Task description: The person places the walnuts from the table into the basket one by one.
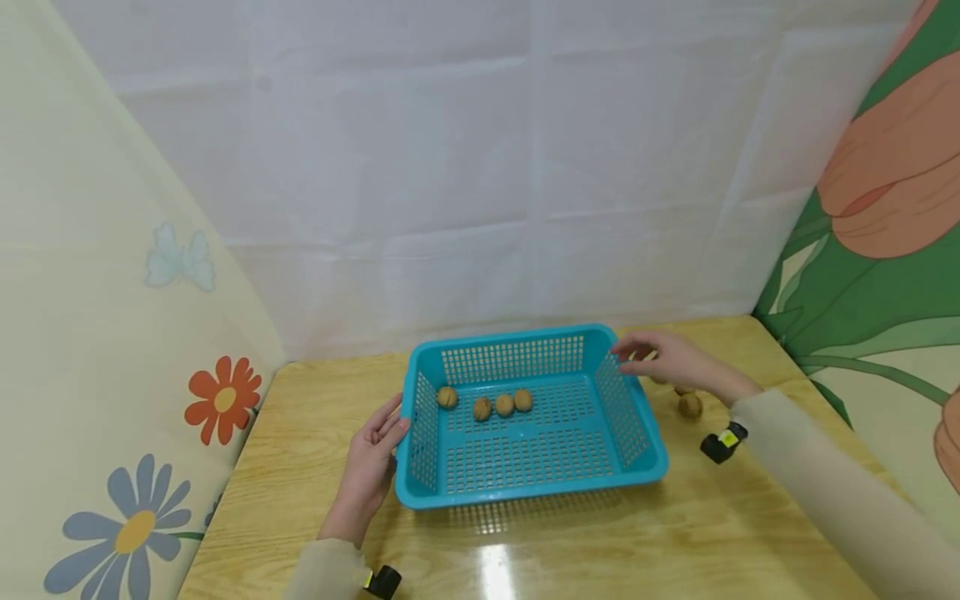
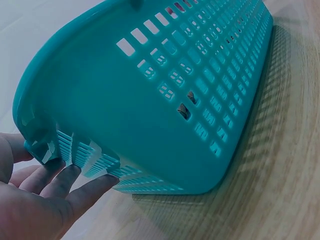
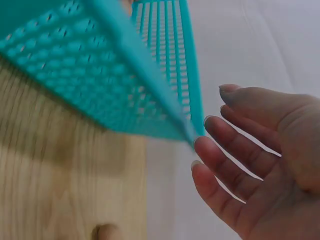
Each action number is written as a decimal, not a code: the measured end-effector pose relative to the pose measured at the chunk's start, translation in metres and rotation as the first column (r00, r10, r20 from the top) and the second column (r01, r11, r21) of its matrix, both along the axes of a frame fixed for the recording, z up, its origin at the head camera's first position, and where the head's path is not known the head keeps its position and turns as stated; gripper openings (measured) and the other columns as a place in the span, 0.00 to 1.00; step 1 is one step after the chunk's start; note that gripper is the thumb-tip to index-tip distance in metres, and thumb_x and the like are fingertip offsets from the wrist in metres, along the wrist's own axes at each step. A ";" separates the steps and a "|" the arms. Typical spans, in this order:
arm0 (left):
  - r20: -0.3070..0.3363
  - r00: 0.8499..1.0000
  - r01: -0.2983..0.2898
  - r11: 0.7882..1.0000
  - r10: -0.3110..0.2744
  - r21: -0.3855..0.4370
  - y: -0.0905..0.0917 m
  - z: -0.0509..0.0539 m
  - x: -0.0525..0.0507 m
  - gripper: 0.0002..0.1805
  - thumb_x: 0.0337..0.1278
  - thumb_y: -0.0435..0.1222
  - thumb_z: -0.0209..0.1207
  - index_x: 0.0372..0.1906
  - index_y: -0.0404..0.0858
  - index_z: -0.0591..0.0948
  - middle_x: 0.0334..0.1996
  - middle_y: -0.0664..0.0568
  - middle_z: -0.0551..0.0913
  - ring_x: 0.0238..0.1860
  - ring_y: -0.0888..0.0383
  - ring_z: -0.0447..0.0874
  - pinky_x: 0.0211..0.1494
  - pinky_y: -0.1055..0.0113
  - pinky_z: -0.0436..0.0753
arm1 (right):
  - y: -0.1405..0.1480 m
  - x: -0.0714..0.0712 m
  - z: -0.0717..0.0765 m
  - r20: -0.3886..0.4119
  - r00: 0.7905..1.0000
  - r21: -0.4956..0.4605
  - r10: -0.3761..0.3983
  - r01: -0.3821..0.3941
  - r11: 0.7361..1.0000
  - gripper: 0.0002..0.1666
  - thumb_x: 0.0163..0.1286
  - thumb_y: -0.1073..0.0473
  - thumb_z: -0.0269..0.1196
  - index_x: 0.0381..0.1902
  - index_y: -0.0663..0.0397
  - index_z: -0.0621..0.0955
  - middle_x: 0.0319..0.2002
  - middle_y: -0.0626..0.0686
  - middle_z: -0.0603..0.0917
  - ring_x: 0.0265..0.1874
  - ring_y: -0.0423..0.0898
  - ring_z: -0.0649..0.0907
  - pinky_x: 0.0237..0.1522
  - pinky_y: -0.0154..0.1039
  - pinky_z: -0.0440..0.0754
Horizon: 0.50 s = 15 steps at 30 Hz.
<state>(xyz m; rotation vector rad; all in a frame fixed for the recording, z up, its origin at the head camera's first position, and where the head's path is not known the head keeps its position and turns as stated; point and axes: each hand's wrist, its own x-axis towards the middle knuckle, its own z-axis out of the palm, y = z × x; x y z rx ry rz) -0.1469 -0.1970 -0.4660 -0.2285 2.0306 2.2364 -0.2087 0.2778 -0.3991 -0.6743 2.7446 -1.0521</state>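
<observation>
A blue-green plastic basket [image 1: 528,500] with grid-like holes stands over the table, with several walnuts [image 1: 482,408] inside toward its left and middle. My left hand [image 1: 371,462] grips the left rim, thumb on top and fingers against the outside of the end wall, as the left wrist view [image 2: 45,210] shows. At the opposite end, my right hand [image 1: 663,358] is beside the far right corner. Its fingers [image 3: 225,165] are spread and slightly bent, close to the rim and holding nothing.
On the wooden table [image 1: 300,467], more walnuts [image 1: 690,406] lie right of the basket, partly hidden under the right wrist. White cloth [image 1: 450,167] hangs behind the table. Printed panels with flowers [image 1: 135,533] flank both sides.
</observation>
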 end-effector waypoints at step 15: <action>0.003 1.000 -0.003 1.000 0.003 0.021 0.000 -0.001 0.000 0.30 0.79 0.35 0.56 0.80 0.42 0.65 0.75 0.40 0.71 0.56 0.68 0.85 0.59 0.69 0.84 | 0.081 0.000 -0.039 -0.019 0.978 0.019 -0.208 0.209 0.978 0.22 0.79 0.58 0.62 0.63 0.69 0.79 0.57 0.70 0.83 0.51 0.65 0.83 0.50 0.60 0.84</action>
